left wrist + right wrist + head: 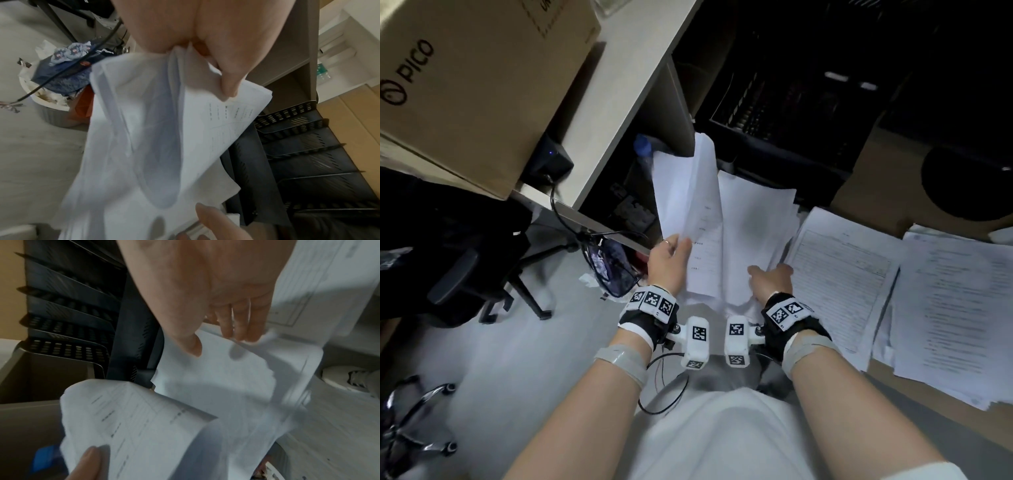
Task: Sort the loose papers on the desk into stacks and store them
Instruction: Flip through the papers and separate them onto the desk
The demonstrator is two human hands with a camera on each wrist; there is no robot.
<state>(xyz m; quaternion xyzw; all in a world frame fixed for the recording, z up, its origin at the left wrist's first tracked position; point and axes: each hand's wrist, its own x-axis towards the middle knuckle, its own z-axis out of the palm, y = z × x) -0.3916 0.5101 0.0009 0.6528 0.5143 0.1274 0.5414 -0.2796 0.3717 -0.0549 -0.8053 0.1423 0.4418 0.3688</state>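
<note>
Over my lap I hold loose white papers with both hands. My left hand (675, 250) pinches a curled sheaf of printed sheets (690, 205) between thumb and fingers; in the left wrist view the thumb (230, 84) presses on that sheaf (164, 129). My right hand (768, 275) grips a second bundle of sheets (753, 219) at its near edge, thumb on top. The right wrist view has its fingers (240, 327) and thumb at the edge of this bundle (216, 378). Two sorted paper stacks (842, 274) (955, 308) lie on the brown desk (893, 387) to the right.
A black tiered file tray (774, 102) stands just beyond the held papers. At the left are a grey desk edge (633, 102), a cardboard box (465, 85), an office chair (465, 267) and a full waste bin (609, 267) on the floor.
</note>
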